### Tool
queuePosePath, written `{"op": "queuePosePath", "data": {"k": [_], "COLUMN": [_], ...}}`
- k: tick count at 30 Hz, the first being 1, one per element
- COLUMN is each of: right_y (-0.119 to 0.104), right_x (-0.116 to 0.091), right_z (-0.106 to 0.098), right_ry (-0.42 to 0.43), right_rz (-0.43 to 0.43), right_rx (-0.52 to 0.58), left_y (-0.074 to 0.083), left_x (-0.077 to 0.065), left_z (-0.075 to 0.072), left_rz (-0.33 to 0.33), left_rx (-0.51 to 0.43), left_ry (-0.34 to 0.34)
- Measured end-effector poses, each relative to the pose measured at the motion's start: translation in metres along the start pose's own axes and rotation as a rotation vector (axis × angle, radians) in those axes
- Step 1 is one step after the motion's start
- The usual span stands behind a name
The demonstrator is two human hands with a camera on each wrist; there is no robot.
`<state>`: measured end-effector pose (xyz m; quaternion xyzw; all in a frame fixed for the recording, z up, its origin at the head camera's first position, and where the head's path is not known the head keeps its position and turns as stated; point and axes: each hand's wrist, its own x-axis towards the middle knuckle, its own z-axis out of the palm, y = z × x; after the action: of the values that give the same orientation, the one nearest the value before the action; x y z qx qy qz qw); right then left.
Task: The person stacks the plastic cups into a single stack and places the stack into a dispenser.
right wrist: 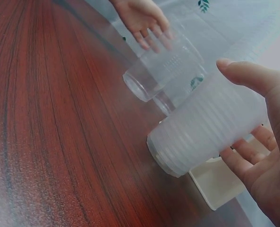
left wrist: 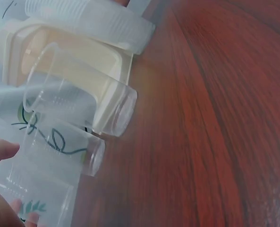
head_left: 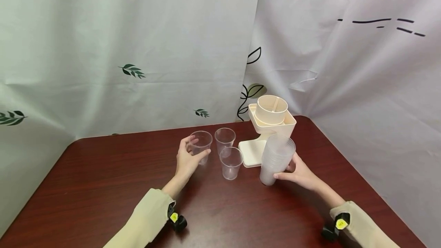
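Three clear plastic cups stand upright close together near the middle of the table. My left hand [head_left: 187,160] is around the leftmost cup [head_left: 201,147], thumb at its near right side and fingers behind its far left side. Those fingers show through clear plastic in the left wrist view, while the thumb [left wrist: 3,150] looks slightly apart from the cup. To its right are the back cup [head_left: 225,141] and the front cup [head_left: 231,163]. My right hand [head_left: 299,173] grips a tilted stack of plastic cups [right wrist: 210,123], thumb on one side and fingers on the other.
Behind the cup stack stands a cream plastic stand [head_left: 251,152] with a flat base, a square tray and a round holder [head_left: 272,109] on top. The dark red wooden table [head_left: 113,171] meets a white patterned cloth [head_left: 165,49] at its back edge.
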<state>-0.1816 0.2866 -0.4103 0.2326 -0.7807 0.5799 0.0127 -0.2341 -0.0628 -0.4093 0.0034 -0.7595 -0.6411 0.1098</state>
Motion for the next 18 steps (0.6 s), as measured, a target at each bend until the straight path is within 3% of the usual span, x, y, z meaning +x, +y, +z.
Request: {"op": "queuePosePath", "data": {"k": [18], "right_y": [-0.001], "right_x": [-0.001], "right_z": [0.000], "right_ry": [0.001], "right_rz": [0.012], "right_rx": [-0.006], "left_y": [0.027], "left_x": [-0.019], "left_z": [0.009], "left_rz": [0.080], "left_rx": [-0.067], "left_ry": [0.091]}}
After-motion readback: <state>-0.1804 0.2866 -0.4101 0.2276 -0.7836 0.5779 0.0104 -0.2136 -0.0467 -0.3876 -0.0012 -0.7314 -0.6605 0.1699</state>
